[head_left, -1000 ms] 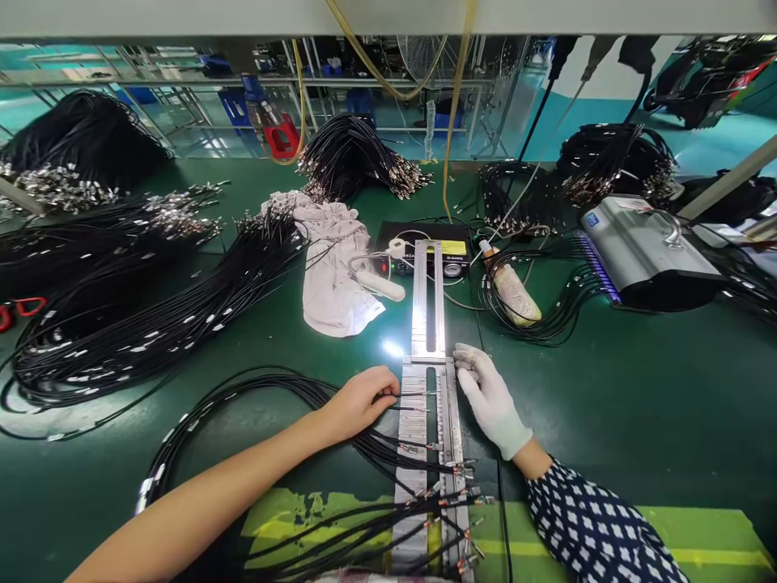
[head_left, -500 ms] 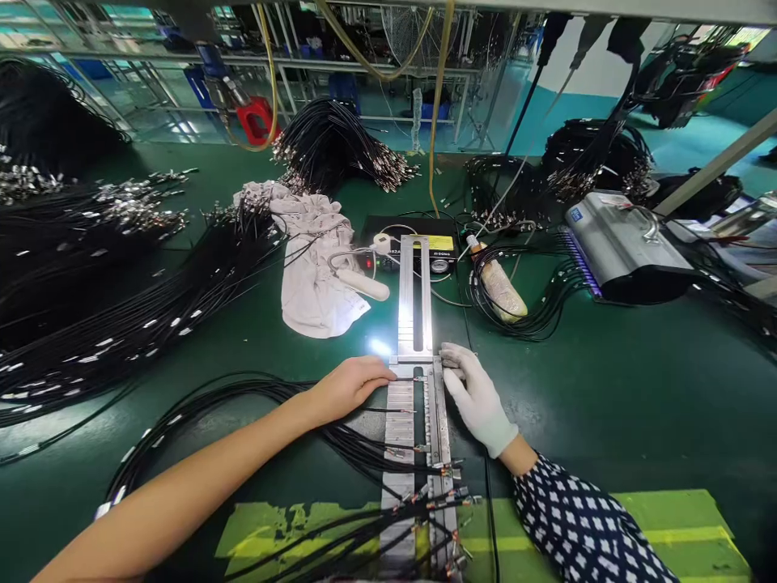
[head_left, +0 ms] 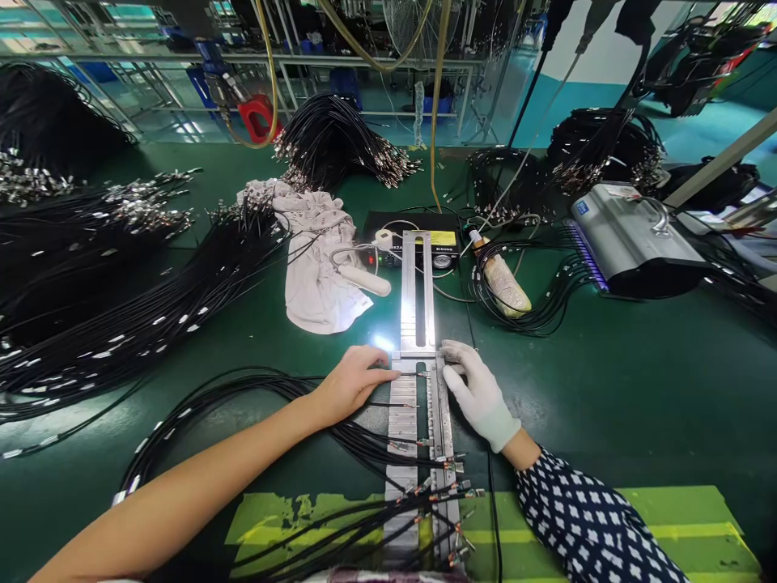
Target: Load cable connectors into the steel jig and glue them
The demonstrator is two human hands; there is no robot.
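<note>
Where green tape (head_left: 661,510) patches the near side of the table (head_left: 607,389), loose cables (head_left: 418,463) lie across a metal rail (head_left: 404,393), several ends poking past its right edge. Just beyond, your left hand (head_left: 352,385), bare, pinches one black cable (head_left: 410,374), its tip lying over the rail's slot. Your right hand (head_left: 479,401), gloved, curves loosely at the rail's right edge; whether it grips anything cannot be told. The black cable should prove light, bendy and slightly slick, its thin end the fragile part, so your best hold is on the jacket just behind the tip. The loose cables and the bundle (head_left: 364,443) beside your left wrist could snag. Ahead, a slotted plate (head_left: 408,291) carries on the rail's line. Around and past it sit a rumpled cloth (head_left: 316,283), a white handle (head_left: 367,280), a black box (head_left: 446,219), a wrapped bottle (head_left: 508,287) and a silver machine (head_left: 643,235) glowing purple, with a cable heap (head_left: 337,134) behind.
</note>
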